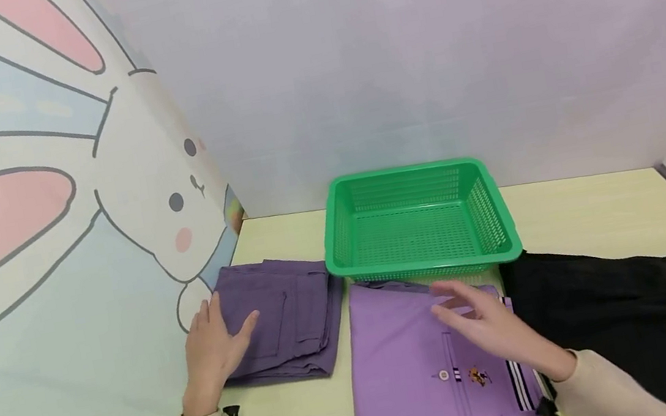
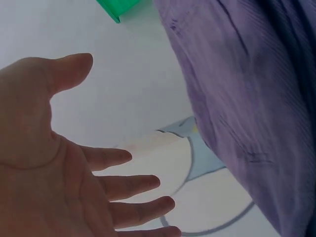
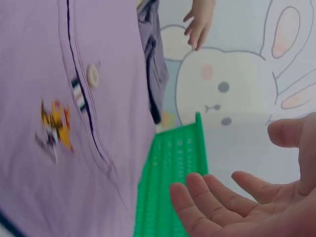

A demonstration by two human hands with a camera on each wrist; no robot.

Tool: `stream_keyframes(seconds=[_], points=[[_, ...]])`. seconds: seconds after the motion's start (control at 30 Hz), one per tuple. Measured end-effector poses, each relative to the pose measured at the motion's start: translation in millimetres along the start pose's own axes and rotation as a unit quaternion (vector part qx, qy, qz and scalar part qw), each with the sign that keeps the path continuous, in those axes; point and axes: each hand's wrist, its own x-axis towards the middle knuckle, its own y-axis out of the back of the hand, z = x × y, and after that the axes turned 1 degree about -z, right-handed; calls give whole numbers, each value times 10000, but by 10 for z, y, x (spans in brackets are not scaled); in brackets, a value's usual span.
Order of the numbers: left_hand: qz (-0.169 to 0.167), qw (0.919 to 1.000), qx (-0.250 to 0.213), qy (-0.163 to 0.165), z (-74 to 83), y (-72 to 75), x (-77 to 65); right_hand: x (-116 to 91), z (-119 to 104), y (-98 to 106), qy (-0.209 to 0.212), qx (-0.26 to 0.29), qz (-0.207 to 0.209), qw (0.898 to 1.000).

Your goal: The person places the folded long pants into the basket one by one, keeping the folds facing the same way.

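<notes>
Folded dark purple trousers (image 1: 269, 323) lie at the left of the table. Near their left edge hovers my left hand (image 1: 213, 348), fingers spread and palm bare in the left wrist view. In the middle lies a folded lilac garment (image 1: 401, 367) with a button, striped trim and a small embroidered figure. Over its upper right part is my right hand (image 1: 495, 328), fingers loosely bent and holding nothing; it hides some of the cloth. Behind the lilac garment stands a green plastic basket (image 1: 509, 240) with nothing in it.
Black folded cloth (image 1: 632, 311) lies at the right of the table (image 1: 579, 202). A wall with a rabbit picture (image 1: 157, 194) rises close on the left. A pale curtain-like backdrop (image 1: 414, 60) stands behind the basket. Some dark cloth shows under the lilac garment's far edge.
</notes>
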Motion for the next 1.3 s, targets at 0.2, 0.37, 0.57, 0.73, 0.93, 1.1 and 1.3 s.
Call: stream_keyframes(seconds=[0.2, 0.37, 0.57, 0.73, 0.93, 1.1, 1.3], points=[[-215, 9992, -64, 324, -174, -59, 37, 131, 27, -309, -295, 856, -504, 9946], [-417, 9971, -162, 617, -291, -156, 59, 216, 22, -536, -752, 1731, -995, 9770], [-664, 9950, -183, 724, -395, -312, 108, 308, -20, -795, -917, 2383, -1296, 9581], [-814, 9930, -251, 819, -439, -389, 163, 375, -71, -970, -1005, 2463, -1492, 9524], [-879, 9912, -349, 923, -449, -411, 206, 462, -146, -1153, -1097, 2559, -1684, 9456], [-923, 9905, -364, 952, -463, -437, 228, 555, -176, -1261, -1113, 2609, -1788, 9421], [-904, 9888, -426, 1110, -483, -447, 263, 644, -195, -1338, -1305, 2713, -1934, 9338]])
